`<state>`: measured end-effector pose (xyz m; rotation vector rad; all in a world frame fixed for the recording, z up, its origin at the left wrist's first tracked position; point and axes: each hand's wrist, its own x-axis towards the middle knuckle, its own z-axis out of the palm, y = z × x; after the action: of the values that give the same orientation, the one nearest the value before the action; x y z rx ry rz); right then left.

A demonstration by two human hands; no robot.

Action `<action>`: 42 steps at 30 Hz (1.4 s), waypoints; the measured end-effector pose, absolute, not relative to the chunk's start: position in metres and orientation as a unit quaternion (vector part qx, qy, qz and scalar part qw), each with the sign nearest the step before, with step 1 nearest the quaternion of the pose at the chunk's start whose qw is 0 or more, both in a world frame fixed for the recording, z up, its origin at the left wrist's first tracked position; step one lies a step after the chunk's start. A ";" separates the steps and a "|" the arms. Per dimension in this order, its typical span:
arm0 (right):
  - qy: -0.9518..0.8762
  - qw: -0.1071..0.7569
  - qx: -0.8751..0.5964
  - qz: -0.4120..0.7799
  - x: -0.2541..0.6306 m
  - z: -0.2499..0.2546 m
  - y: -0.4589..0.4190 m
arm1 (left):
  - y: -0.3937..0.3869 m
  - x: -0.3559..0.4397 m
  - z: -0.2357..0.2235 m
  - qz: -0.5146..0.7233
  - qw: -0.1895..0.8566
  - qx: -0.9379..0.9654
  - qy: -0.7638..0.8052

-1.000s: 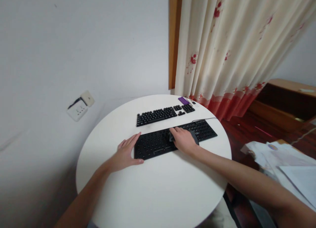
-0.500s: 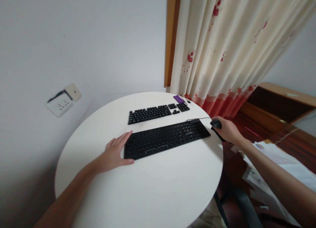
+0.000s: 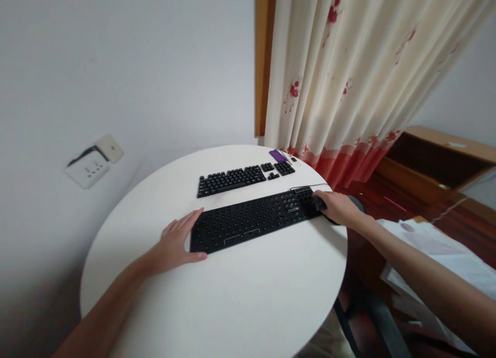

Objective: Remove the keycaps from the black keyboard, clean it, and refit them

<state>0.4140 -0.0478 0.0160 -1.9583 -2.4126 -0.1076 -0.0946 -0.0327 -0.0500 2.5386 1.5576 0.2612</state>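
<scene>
A black keyboard base (image 3: 236, 221) with its keycaps off lies across the round white table (image 3: 232, 301). At its left end my left hand (image 3: 175, 244) rests with fingers and thumb spread, touching the corners. My right hand (image 3: 337, 207) is closed around a bunched dark cloth (image 3: 320, 203) at the keyboard's right end. Part of the cloth hangs out behind the hand, and its full shape is hidden. Behind the base, loose black keycaps (image 3: 232, 180) stand in keyboard order, with the number block (image 3: 284, 168) set to the right.
Near the far table edge lie a purple item (image 3: 277, 155) and a small black piece (image 3: 293, 159). A thin cable (image 3: 310, 186) runs from the keyboard's back edge. Curtains (image 3: 329, 89) hang behind, papers (image 3: 426, 244) lie at the right, and a wall socket (image 3: 88, 168) is at left.
My right hand swept the cloth rightward from the keyboard's middle past its right end, then came back onto that end. My left hand stayed at the left end. The view shifted somewhat.
</scene>
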 end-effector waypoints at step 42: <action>-0.691 -0.042 -0.721 -0.030 0.417 0.023 -0.038 | -0.036 -0.091 -0.047 0.099 0.092 0.848 0.512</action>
<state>0.4174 -0.0378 0.0229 -2.3285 -2.2289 -0.0956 -0.0911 -0.0358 -0.0470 2.5203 1.5203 0.2937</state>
